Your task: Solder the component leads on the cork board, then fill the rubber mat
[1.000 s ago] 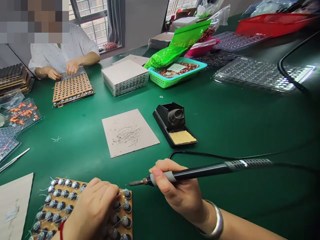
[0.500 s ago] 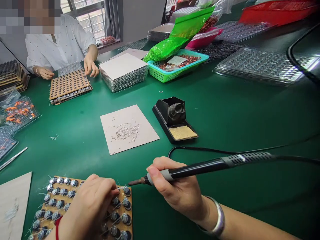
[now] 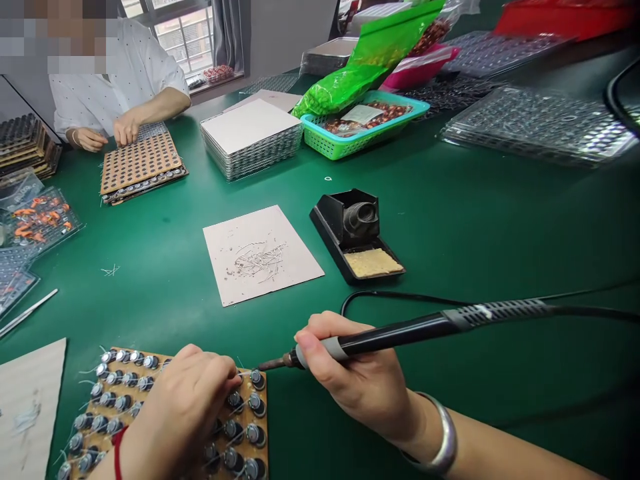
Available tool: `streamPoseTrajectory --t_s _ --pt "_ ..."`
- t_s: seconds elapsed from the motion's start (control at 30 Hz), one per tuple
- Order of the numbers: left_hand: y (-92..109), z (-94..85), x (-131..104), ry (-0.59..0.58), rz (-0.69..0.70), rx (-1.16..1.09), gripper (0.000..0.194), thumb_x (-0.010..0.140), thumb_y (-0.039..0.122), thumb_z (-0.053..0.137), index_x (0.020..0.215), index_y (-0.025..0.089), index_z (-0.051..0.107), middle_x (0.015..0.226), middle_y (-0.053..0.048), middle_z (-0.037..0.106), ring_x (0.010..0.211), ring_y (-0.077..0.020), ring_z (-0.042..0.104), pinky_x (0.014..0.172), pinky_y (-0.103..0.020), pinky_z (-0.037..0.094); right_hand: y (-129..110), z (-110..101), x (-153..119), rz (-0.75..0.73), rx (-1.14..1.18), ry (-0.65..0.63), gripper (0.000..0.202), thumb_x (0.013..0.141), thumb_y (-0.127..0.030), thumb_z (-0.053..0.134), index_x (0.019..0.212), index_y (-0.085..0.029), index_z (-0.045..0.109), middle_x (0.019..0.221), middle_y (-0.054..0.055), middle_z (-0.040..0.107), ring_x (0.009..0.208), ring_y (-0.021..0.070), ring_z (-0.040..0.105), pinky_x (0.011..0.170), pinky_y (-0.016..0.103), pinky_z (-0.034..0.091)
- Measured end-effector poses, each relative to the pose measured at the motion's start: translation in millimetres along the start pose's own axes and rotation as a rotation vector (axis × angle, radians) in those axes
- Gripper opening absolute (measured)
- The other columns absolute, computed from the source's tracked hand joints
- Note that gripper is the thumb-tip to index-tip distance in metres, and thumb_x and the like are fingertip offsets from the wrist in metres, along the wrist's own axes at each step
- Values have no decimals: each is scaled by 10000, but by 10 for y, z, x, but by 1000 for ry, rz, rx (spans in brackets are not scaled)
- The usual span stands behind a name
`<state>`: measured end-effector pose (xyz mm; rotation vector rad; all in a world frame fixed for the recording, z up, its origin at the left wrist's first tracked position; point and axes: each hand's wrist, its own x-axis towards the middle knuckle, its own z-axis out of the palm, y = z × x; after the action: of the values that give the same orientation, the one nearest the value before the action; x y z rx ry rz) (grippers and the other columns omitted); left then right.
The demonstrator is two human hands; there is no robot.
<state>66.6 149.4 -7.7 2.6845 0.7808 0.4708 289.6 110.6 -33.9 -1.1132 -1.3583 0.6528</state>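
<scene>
My right hand [image 3: 360, 387] is closed around a black and grey soldering iron [image 3: 400, 339], its tip pointing left. The tip meets or nearly meets the top of a small round component [image 3: 257, 379] at the board's upper right corner. My left hand [image 3: 193, 400] is closed in a pinch beside that component, on a thin pale wire [image 3: 245, 373] that shows just past the fingertips. Under the left hand lies a brown board [image 3: 263, 417] with rows of round black components with silver tops and thin wires sticking out. The left hand hides the board's middle.
Ahead stand a soldering iron stand [image 3: 345, 220] with a yellow sponge [image 3: 374, 263] and a card [image 3: 215, 247] bearing wire scraps. Tweezers [image 3: 30, 312] lie left. Across the green table, a person's hand [image 3: 127, 127] is over another board [image 3: 143, 160]. The iron's cable [image 3: 595, 311] runs right.
The view has shifted slightly. The iron's tip has come slightly closer to the corner component. Across the table, the person's hand has moved from beside the board to over its far edge.
</scene>
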Motion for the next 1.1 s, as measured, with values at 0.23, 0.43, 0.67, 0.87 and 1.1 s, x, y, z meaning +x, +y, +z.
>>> streamPoseTrajectory --t_s 0.23,0.43,0.67,0.87,1.1 --pt "-2 2 -11 -6 5 -11 164 1011 84 420 937 180 531 784 1 656 620 -136 520 612 -285 397 -9 9 5 19 7 1 263 897 -170 562 640 -207 523 535 -58 465 433 88 451 421 209 412" --pt "8 -4 -7 1 3 -11 159 1005 77 429 930 180 525 779 3 653 617 -133 522 613 -284 391 -9 15 -8 24 24 -9 258 896 -169 565 646 -208 519 540 -57 463 436 90 454 420 212 422" --pt "34 -35 9 -16 -3 16 202 1010 88 394 909 187 539 736 2 633 598 -138 524 599 -277 405 -5 -19 5 -26 43 47 223 890 -121 567 687 -211 547 559 -63 495 448 81 476 435 193 432" --pt "24 -24 7 17 8 43 201 1025 125 393 911 195 543 723 9 634 589 -138 541 583 -264 423 -10 -88 39 -85 32 181 163 900 -123 572 774 -224 593 637 -47 573 502 99 557 487 211 483" --pt "-83 -18 -58 68 -39 45 252 1040 229 380 851 223 547 685 26 604 589 -147 564 565 -245 458 48 -699 445 -144 -461 706 221 926 -392 560 802 -213 598 671 16 602 569 167 586 536 296 475"
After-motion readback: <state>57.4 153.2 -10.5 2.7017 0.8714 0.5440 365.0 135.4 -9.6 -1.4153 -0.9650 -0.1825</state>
